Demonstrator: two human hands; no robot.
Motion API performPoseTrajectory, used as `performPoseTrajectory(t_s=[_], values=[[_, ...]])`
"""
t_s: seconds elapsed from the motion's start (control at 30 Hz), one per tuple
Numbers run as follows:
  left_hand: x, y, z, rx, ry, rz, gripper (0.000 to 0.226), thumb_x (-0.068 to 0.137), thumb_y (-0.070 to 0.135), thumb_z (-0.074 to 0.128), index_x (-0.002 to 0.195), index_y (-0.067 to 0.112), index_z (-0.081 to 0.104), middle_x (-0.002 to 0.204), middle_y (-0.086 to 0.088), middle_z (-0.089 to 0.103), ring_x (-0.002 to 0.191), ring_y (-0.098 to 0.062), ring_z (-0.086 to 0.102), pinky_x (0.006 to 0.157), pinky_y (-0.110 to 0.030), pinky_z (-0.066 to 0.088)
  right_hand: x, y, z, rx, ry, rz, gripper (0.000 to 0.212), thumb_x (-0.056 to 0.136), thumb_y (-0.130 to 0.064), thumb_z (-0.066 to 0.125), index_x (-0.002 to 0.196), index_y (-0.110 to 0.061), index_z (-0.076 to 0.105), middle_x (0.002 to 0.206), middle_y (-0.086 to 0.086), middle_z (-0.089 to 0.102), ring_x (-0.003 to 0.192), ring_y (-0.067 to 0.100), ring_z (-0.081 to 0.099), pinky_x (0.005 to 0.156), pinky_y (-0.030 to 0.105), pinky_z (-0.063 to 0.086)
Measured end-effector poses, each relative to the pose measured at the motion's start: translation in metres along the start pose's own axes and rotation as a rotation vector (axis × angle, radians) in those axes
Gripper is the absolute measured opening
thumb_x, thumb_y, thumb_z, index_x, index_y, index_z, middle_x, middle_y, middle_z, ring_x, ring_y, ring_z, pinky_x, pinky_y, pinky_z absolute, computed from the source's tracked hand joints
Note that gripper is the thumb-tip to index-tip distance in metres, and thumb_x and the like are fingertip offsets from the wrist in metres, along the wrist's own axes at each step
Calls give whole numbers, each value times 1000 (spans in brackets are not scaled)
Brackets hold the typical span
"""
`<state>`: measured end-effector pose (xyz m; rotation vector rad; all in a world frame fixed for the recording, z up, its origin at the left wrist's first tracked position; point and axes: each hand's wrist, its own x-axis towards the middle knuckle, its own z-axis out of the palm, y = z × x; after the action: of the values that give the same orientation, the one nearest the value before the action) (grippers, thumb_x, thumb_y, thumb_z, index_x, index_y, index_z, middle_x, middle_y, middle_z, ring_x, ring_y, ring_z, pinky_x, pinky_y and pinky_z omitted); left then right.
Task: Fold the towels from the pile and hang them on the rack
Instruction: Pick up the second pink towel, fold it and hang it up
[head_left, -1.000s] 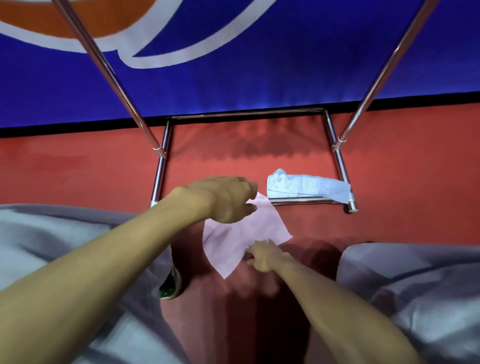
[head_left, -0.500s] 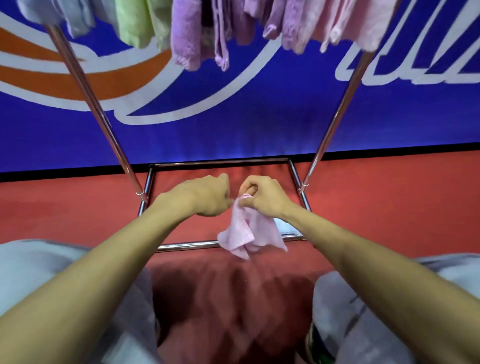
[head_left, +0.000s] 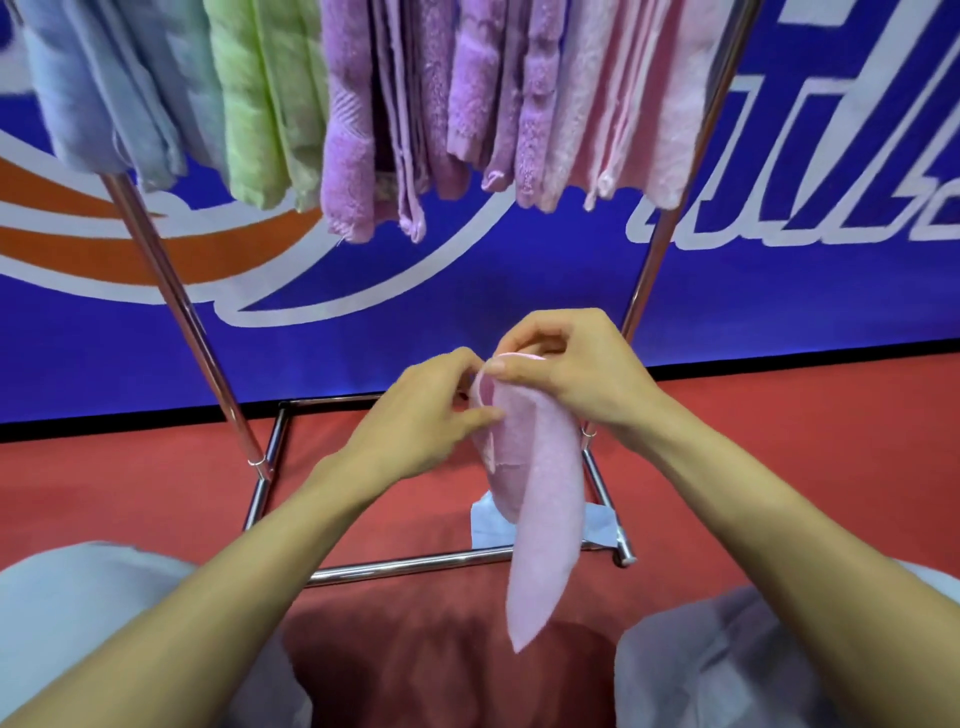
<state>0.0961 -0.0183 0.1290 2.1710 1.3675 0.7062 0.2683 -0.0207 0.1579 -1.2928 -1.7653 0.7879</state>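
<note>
Pink towel (head_left: 540, 499) hangs pinched at its top edge between your left hand (head_left: 415, 426) and right hand (head_left: 571, 369), unfolded, below a rack (head_left: 176, 306) already loaded, while one blue towel (head_left: 597, 525) waits on the floor.

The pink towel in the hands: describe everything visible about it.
The pink towel is small, pale, terry-looking cloth. The left hand and right hand pinch its top edge, partly folded, in front of the rack. It hangs freely, narrowing to a corner above the red floor, and touches nothing else.
</note>
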Motion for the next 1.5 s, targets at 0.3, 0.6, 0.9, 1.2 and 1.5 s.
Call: performPoseTrajectory(t_s=[0.3, 0.6, 0.9, 1.2, 1.5], values=[[0, -4, -15, -9, 106, -76, 22, 95, 17, 45, 91, 23, 65, 84, 11, 66, 79, -8, 58, 66, -18, 42, -6, 7, -17, -335, -44, 2, 12, 70, -29, 81, 75, -25, 71, 71, -7, 71, 70, 6, 64, 67, 21, 48], [-5, -28, -26, 176, 187, -132, 11, 92, 30, 50, 85, 29, 59, 83, 8, 64, 86, -23, 59, 75, -43, 51, -13, 34, -30, -835, -381, 156, 42, 87, -31, 64, 55, -26, 37, 59, -4, 43, 69, 23, 41, 63, 34, 36], [-8, -28, -27, 151, 189, -297, 32, 89, 44, 51, 70, 21, 61, 72, 1, 63, 76, -26, 60, 67, -35, 51, -23, 26, -29, -315, -435, 305, 36, 93, -35, 58, 75, -4, 66, 68, -2, 58, 61, 8, 48, 58, 21, 38], [-9, -8, -6, -367, 194, -450, 32, 91, 28, 58, 62, 15, 58, 56, 4, 47, 53, -14, 40, 50, -24, 33, -10, 14, 4, -201, -171, 203, 44, 87, -34, 65, 72, 6, 57, 64, 5, 42, 61, 16, 33, 59, 30, 28], [-15, 7, -3, -1015, 104, -572, 23, 98, 7, 44, 94, -7, 63, 82, -21, 72, 66, -25, 72, 62, -30, 61, -6, 0, 26, -232, -67, 76, 11, 82, -30, 69, 86, -21, 74, 79, -4, 70, 75, 13, 59, 63, 23, 43]])
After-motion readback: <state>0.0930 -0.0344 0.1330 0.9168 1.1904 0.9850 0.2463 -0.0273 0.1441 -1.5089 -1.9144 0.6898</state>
